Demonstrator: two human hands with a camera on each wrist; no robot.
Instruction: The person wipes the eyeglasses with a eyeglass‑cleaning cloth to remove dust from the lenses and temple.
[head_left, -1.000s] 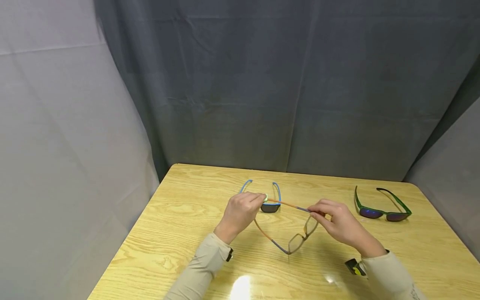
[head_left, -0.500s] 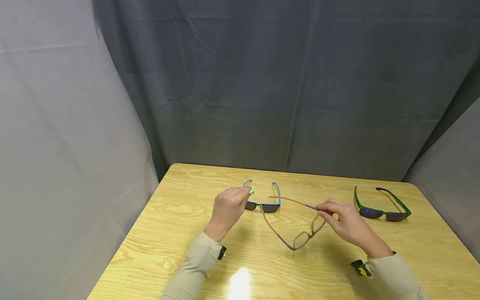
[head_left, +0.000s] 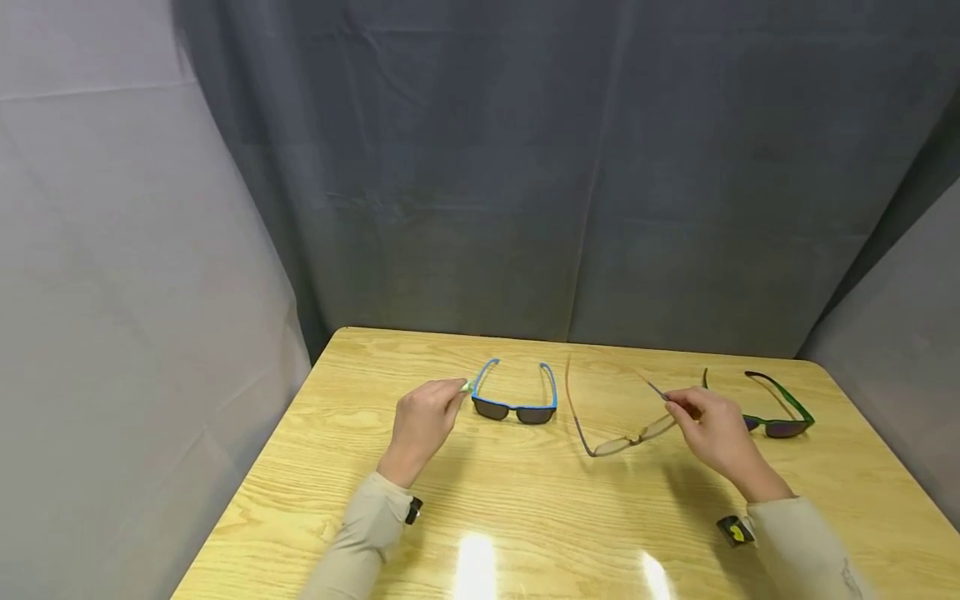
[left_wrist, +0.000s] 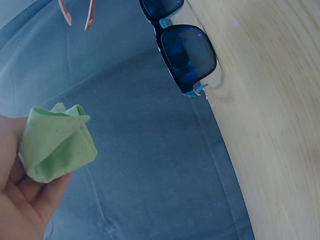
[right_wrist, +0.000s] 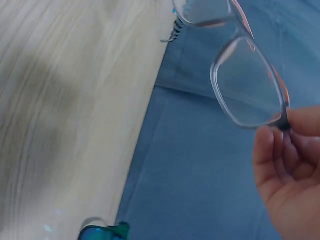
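Observation:
My left hand [head_left: 426, 423] pinches a folded pale green cloth [left_wrist: 57, 145], of which only a small edge shows in the head view. Between the thumb and fingers of my right hand [head_left: 716, 432] is one hinge corner of a pair of eyeglasses [head_left: 613, 447]. They are raised off the table, temples unfolded and pointing away, blue near the hinges and orange toward the tips. Clear lenses show in the right wrist view. Just right of my left hand, blue-framed sunglasses [head_left: 513, 409] lie on the table with dark lenses toward me. My right hand partly hides green sunglasses [head_left: 784, 429].
All of this is on or above a light wood-grain table [head_left: 360, 533]. A dark grey curtain [head_left: 465, 183] hangs behind its back edge, with pale curtains [head_left: 127, 317] at both sides.
My left hand has moved left with the cloth, away from the eyeglasses' temples. My right hand has carried the eyeglasses to the right and tilted them, uncovering the blue sunglasses.

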